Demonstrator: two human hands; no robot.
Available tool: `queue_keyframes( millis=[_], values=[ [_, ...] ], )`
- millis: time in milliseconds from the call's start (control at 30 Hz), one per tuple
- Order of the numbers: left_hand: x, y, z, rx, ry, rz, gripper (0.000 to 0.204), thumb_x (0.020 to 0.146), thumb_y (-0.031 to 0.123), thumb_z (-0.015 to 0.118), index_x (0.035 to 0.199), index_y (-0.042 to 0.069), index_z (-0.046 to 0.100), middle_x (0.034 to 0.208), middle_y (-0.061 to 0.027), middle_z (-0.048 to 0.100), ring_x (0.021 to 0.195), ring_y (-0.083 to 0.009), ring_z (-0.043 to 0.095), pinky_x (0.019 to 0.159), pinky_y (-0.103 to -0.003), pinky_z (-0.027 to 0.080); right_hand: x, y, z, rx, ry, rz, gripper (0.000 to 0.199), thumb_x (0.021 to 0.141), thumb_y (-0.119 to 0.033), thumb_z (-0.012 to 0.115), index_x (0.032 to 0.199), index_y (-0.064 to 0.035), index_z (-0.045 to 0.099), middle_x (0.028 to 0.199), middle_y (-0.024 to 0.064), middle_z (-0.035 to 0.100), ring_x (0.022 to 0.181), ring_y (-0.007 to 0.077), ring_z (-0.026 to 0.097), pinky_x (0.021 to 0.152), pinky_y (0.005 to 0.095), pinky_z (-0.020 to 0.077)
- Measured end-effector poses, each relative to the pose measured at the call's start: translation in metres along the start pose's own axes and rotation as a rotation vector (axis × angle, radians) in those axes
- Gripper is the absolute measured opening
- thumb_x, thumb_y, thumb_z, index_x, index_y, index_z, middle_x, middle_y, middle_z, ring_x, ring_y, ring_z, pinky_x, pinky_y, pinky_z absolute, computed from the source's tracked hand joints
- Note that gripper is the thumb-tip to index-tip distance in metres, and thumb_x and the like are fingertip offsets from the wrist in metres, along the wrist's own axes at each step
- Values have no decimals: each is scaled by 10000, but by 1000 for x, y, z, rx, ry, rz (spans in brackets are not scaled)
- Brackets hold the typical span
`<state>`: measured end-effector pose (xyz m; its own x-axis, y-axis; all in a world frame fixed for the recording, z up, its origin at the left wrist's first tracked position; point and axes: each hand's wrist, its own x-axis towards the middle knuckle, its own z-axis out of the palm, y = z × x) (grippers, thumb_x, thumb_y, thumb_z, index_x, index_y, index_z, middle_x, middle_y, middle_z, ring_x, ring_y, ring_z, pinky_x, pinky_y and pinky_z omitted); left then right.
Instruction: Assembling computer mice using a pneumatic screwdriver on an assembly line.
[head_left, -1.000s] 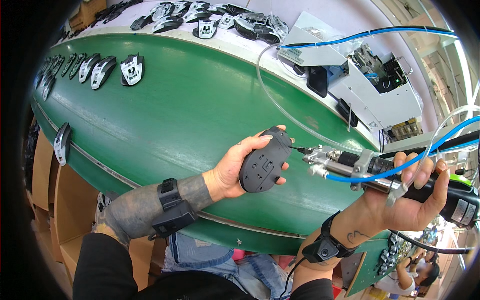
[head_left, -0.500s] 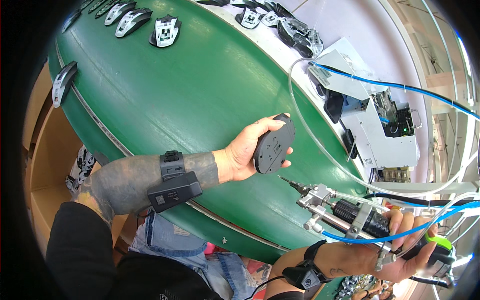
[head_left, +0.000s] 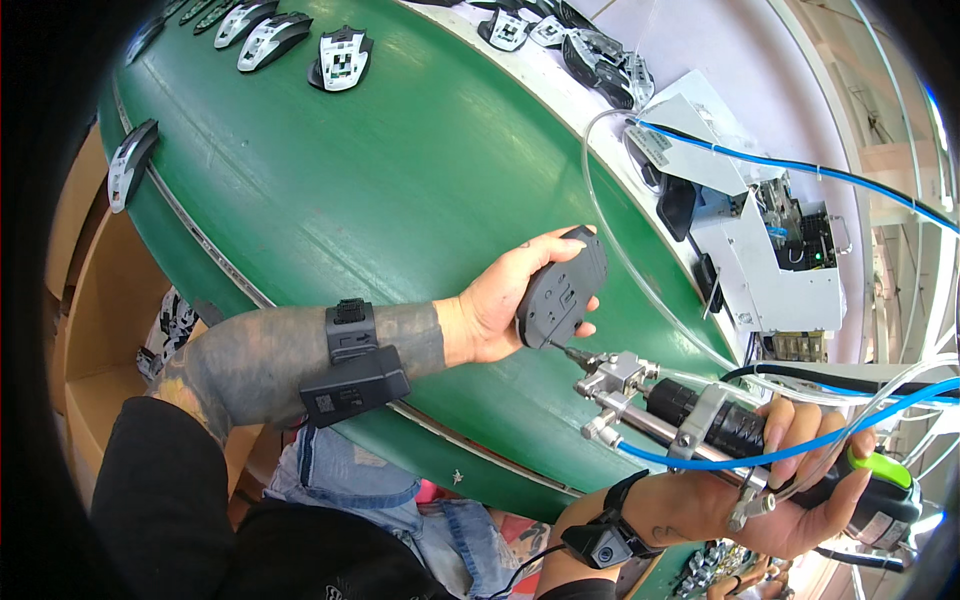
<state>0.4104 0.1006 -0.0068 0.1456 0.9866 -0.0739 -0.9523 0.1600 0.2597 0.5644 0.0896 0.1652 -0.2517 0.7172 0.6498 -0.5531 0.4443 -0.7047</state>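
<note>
My left hand [head_left: 498, 295] grips a black computer mouse [head_left: 562, 292], underside toward me, thumb over its upper end and fingers around its far side. From the right my right hand [head_left: 800, 480] is wrapped around a powered screwdriver [head_left: 728, 428] with a metal feed head, a black body and blue and clear tubes. The screwdriver's thin tip reaches the lower edge of the mouse, by its corner nearest the tool. Whether the tip sits in a screw hole is too small to make out.
Half-built mice [head_left: 342, 60] stand on the green conveyor belt [head_left: 400, 170], with more shells [head_left: 600, 65] on the white ledge. A white machine [head_left: 775, 270] stands at right. Lower left is a cardboard box [head_left: 95, 340] of parts. Another person's hand [head_left: 765, 578] shows at lower right.
The screwdriver has moved left and slightly up, so its tip, apart from the mouse before, is now at the mouse's lower edge. My left hand and the mouse have shifted slightly right.
</note>
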Motion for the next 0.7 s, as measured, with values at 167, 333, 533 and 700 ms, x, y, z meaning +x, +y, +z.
queue_keyframes(
  millis=[167,333,533,700],
  values=[
    [1,0,-6,143,221,54,480,888,307,508,1322,137,392,1075,-73,497,889,-205,571,758,-393,548,5,-31,-27,15,-40,-36,195,895,-205,530,951,-28,472,636,-15,399,496,70,352,567,251,328],
    [3,-8,-3,127,135,-6,494,879,316,525,1322,147,386,1057,-66,482,873,-197,555,720,-374,548,-5,-32,-19,5,-15,-70,223,889,-222,540,957,-18,479,637,-20,411,509,75,379,590,248,349],
    [3,-7,-5,98,107,-23,469,894,306,495,1319,141,384,1074,-74,490,881,-216,566,708,-382,551,-3,-6,-4,11,-21,-20,222,891,-240,523,975,-36,491,606,-18,410,515,97,388,586,272,334],
    [4,-8,-3,118,111,-14,461,897,313,488,1316,151,386,1076,-74,485,884,-216,562,687,-373,549,-4,-12,-3,-22,29,27,226,885,-240,527,988,-45,477,609,-12,412,514,102,387,595,271,338]
  ],
)
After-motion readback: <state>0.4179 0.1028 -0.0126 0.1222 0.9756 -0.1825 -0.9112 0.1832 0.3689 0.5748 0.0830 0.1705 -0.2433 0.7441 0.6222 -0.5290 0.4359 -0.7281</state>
